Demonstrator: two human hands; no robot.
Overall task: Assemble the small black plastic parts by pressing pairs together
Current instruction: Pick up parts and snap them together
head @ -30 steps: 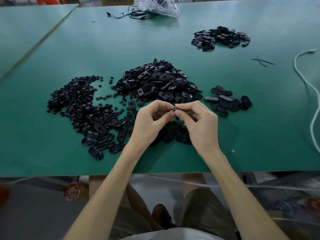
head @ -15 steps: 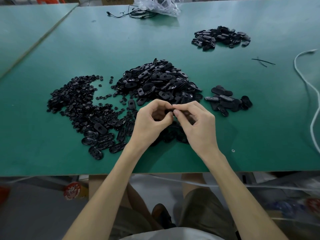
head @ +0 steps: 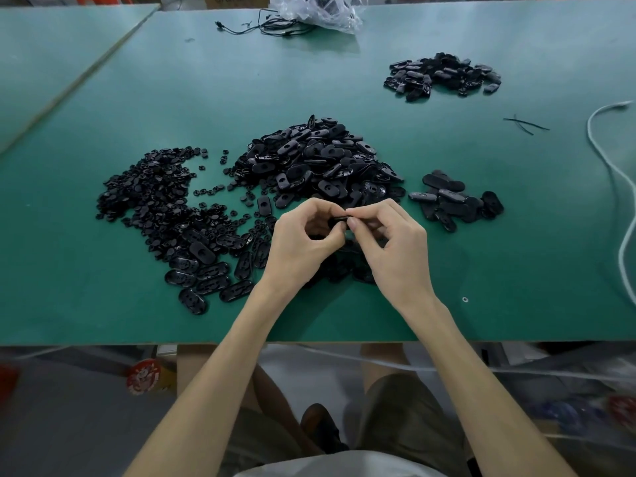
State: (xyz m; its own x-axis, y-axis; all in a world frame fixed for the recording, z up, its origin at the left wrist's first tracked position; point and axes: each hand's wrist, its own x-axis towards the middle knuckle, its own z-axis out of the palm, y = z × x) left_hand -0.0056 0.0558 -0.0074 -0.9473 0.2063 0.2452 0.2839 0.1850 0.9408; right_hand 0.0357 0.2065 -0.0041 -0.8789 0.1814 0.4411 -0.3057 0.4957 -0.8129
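My left hand (head: pixel 303 242) and my right hand (head: pixel 392 246) meet fingertip to fingertip above the green table (head: pixel 309 74). Together they pinch one small black plastic part (head: pixel 338 221), mostly hidden by the fingers. Just beyond the hands rises a big heap of black oval parts (head: pixel 320 163). To the left spreads a flat pile of tiny black round parts (head: pixel 151 191). A row of oval shells (head: pixel 203 273) lies open side up near my left wrist. More black parts lie under my hands, partly hidden.
A small group of oval parts (head: pixel 454 201) lies right of my hands, and another pile (head: pixel 444 75) sits far back right. A white cord (head: pixel 616 187) runs along the right edge. A clear plastic bag (head: pixel 320 10) and black wires (head: pixel 268 27) lie at the back.
Both hands stayed at the same spot, with the fingers working on the part between them. The fingertips have closed tighter together around it.
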